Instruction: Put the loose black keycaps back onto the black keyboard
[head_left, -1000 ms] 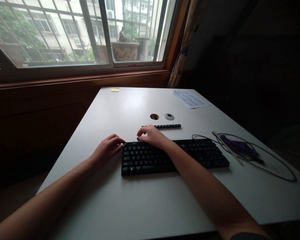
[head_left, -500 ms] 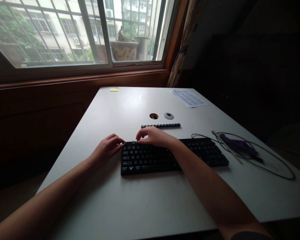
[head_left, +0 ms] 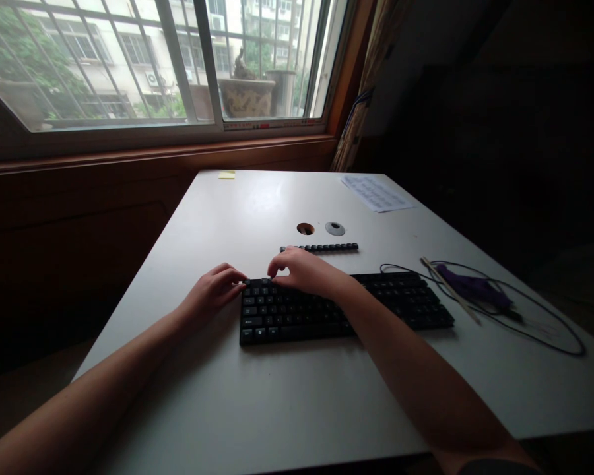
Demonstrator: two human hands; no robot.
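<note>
Touching the keyboard's point(head_left: 287, 318) far edge, left hand point(head_left: 218, 287) and right hand point(head_left: 301, 272) curl, grip unclear, tabletop point(head_left: 287, 409) spreading nearside.

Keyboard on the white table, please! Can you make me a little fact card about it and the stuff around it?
Keyboard: black, lying flat
Left grip: at its far left corner
Right grip: over its far row; whether it holds a key is unclear
Row of black keycaps: beyond it
Purple thing: right of it
Table: underneath
</note>
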